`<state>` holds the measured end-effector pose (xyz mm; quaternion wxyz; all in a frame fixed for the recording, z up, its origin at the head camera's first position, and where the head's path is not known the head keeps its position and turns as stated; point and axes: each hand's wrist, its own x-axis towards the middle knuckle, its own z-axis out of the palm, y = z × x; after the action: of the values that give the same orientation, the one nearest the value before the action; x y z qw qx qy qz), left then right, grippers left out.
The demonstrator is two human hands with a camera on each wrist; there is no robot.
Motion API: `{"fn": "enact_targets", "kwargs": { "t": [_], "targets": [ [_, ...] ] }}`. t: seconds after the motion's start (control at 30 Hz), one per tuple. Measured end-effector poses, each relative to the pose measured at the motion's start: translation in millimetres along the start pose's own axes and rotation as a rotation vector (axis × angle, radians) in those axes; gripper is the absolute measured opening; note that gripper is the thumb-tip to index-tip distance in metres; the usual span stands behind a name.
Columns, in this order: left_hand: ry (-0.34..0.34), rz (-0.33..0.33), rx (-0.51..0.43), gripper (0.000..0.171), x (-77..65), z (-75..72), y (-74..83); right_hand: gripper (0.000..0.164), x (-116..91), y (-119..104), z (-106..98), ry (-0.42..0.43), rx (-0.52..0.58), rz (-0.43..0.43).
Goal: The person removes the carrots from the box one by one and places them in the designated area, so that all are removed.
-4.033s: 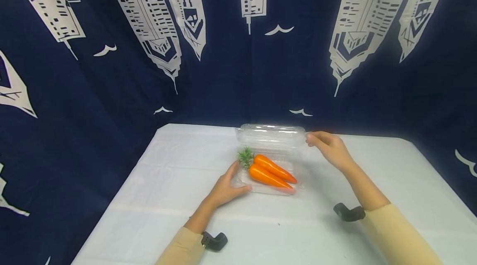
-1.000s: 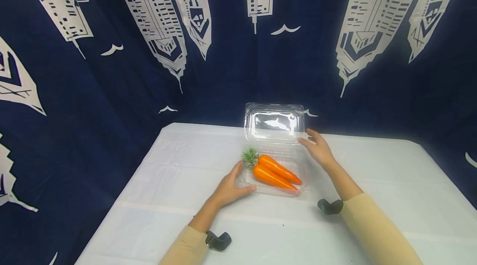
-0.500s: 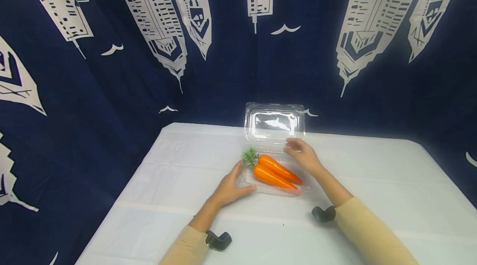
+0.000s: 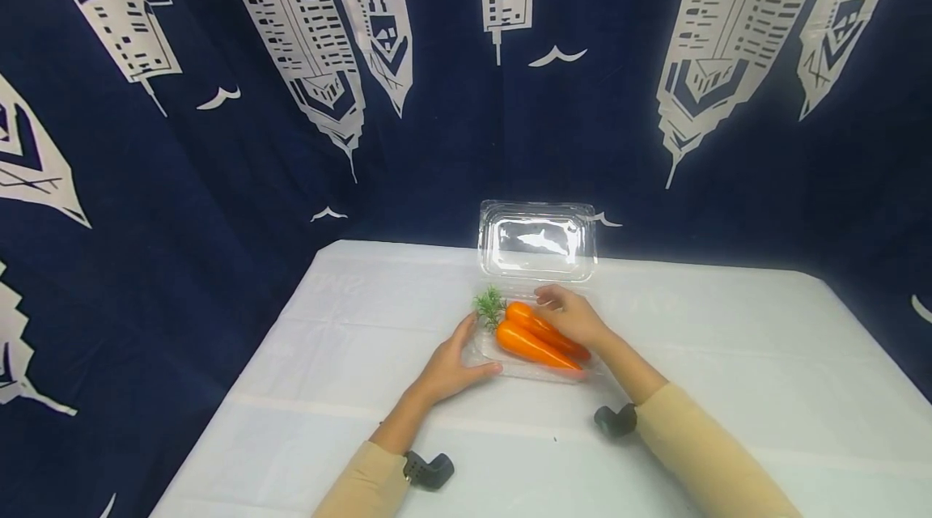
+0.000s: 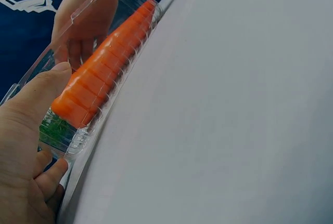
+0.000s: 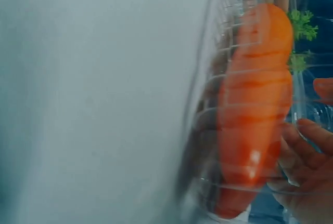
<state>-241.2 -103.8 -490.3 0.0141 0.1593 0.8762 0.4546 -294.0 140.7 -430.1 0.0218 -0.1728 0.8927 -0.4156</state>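
Note:
Two orange carrots, a front one (image 4: 530,345) and a back one (image 4: 519,311), lie side by side in a clear plastic clamshell container (image 4: 524,375). Their green leafy tops (image 4: 489,304) point left. The container's lid (image 4: 537,241) stands tilted up at the back. At the front left corner my left hand (image 4: 444,371) grips the container, thumb on the near side and fingers on the left side. My right hand (image 4: 571,316) hovers over the back carrot with loosely bent fingers, partly covering it. In the right wrist view its fingers (image 6: 304,156) are beside the carrots, not closed round them.
A white-covered table (image 4: 349,356) carries the container near its back edge. Behind it hangs a dark blue cloth (image 4: 451,154) printed with white buildings. Dark wrist devices, left (image 4: 429,471) and right (image 4: 615,420), sit on both wrists.
The lid has swung further up and back since the earliest frame. My right hand has let go of its edge and moved left and nearer, over the carrots. My left hand stays on the container.

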Motion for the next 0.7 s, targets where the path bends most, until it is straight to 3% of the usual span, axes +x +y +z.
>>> {"fn": "enact_targets", "kwargs": {
  "t": [0.7],
  "targets": [
    [-0.009,0.003,-0.013,0.101,-0.2,-1.4,0.9,0.046,3.2,7.7,11.0,-0.065,-0.07,-0.013]
  ]
}}
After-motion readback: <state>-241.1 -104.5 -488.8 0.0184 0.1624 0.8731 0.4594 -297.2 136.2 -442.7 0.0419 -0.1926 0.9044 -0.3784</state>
